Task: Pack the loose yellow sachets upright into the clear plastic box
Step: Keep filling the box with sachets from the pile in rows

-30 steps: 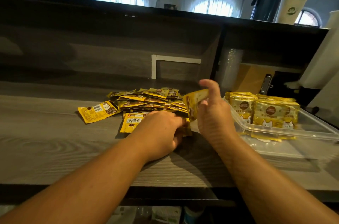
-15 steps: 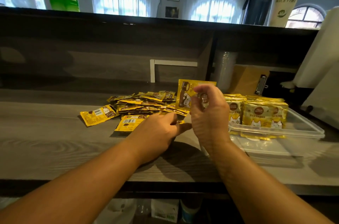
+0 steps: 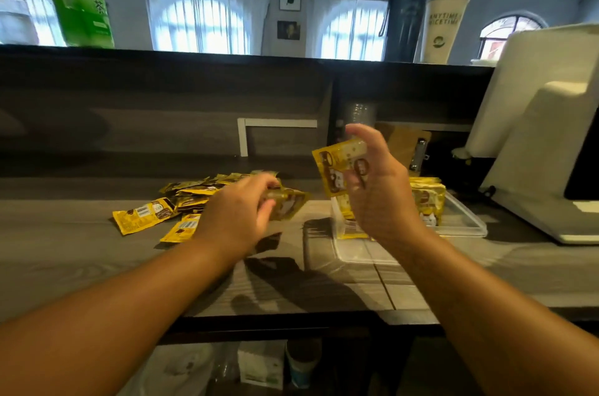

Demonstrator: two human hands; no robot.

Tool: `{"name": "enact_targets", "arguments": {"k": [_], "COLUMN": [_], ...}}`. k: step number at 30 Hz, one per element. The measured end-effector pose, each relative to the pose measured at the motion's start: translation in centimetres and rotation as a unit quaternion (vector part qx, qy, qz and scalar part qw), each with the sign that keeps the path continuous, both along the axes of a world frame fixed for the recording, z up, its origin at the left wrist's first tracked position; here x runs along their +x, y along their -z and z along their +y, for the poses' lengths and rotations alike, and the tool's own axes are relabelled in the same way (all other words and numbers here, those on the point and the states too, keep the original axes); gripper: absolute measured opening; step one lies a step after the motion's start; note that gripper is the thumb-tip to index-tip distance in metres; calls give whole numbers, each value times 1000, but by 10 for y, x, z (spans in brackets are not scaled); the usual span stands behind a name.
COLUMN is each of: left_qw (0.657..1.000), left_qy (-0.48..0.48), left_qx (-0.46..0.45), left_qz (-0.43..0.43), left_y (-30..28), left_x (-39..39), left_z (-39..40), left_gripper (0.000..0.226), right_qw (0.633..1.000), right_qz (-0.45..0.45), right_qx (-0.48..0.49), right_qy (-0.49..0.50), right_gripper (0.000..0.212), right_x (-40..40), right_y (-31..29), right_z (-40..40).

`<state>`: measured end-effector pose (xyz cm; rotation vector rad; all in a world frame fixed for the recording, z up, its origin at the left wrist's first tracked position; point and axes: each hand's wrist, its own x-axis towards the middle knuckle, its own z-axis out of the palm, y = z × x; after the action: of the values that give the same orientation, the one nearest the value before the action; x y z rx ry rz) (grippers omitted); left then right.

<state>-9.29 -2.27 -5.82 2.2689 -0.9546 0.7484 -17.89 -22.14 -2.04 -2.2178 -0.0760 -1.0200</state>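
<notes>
Head view shows your two bare arms over the grainy grey wood counter (image 3: 97, 266). Your left hand (image 3: 240, 217) pinches one crinkly yellow sachet (image 3: 288, 204) just above the wood. Your right hand (image 3: 379, 188) is raised and grips a flat shiny sachet (image 3: 334, 169). Behind it, the clear plastic box (image 3: 463, 220) holds sachets standing up. Further left lies the loose pile (image 3: 191, 191).

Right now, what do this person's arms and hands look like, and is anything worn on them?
Both forearms are bare as far as the view shows. The left hand and right hand have no gloves, and no watch, ring or sleeve is visible.
</notes>
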Motion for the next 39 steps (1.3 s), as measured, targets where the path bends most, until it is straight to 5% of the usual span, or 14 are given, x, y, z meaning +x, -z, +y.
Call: {"name": "enact_targets", "arguments": {"k": [3, 6, 22, 33, 35, 39], "left_qw": [995, 993, 971, 968, 965, 929], "left_qy": [-16, 8, 167, 77, 81, 79], "left_qx": [-83, -99, 77, 240, 249, 349], "left_qz": [46, 59, 155, 7, 12, 89], "left_y": [-24, -49, -60, -32, -34, -42], "left_x": [3, 0, -9, 2, 3, 9], "left_z": [-17, -36, -177, -186, -186, -186], "left_gripper": [27, 21, 33, 43, 52, 107], "right_qw": [999, 992, 985, 982, 982, 980], "right_qz": [-2, -33, -18, 83, 97, 178], "right_qx": [42, 92, 129, 138, 141, 27], "right_qy": [26, 76, 110, 98, 85, 86], "right_gripper": [76, 59, 41, 43, 40, 40], "right_x": [-12, -21, -47, -42, -41, -36], "right_y": [-6, -13, -5, 22, 15, -2], "right_z": [-30, -57, -126, -130, -134, -141]}}
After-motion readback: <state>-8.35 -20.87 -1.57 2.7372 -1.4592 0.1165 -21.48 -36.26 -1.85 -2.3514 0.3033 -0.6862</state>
